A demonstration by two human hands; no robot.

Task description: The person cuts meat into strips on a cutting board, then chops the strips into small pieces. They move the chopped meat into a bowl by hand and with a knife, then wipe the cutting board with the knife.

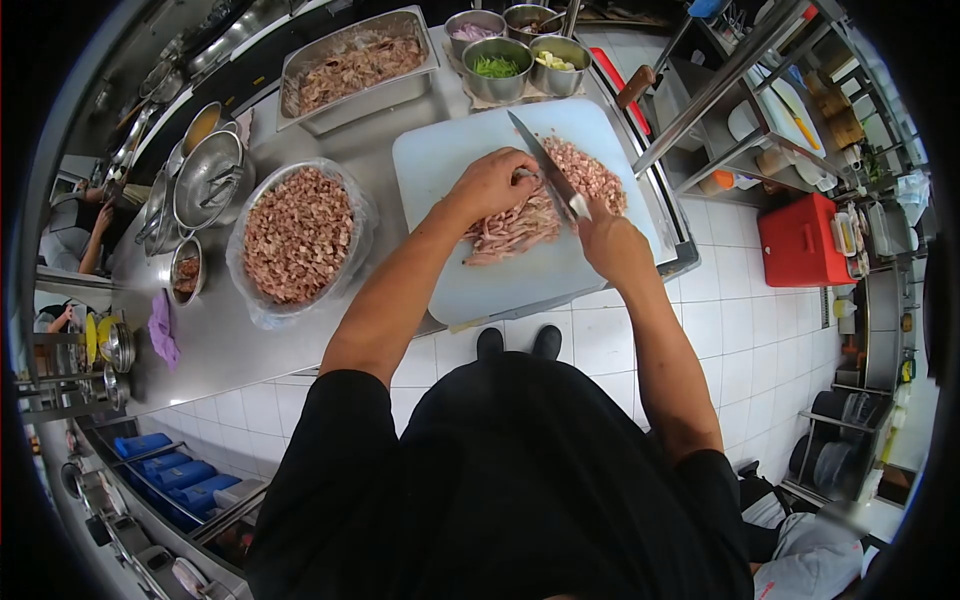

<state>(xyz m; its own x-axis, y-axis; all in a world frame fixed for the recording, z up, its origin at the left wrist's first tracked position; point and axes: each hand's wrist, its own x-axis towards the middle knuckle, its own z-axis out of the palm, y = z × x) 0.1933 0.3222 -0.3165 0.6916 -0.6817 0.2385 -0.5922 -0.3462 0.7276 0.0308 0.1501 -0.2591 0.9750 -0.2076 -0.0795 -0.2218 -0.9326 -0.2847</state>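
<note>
On a pale cutting board (430, 160) lies a pile of raw meat strips (515, 235). My left hand (492, 185), fingers curled, presses and grips the strips from above. My right hand (612, 245) is wrapped round the handle of a kitchen knife (545, 158), whose long blade points away from me along the left hand's fingertips. To the right of the blade, small diced meat (590, 178) is spread over the board. The fingertips of my left hand are partly hidden behind its knuckles.
Left of the board is a plastic-lined bowl of diced meat (297, 235). A steel pan (355, 112) of shredded meat stands behind it. Steel containers at the back hold green slices (497, 68) and pale yellow pieces (555, 62). A red box (798, 240) sits at right.
</note>
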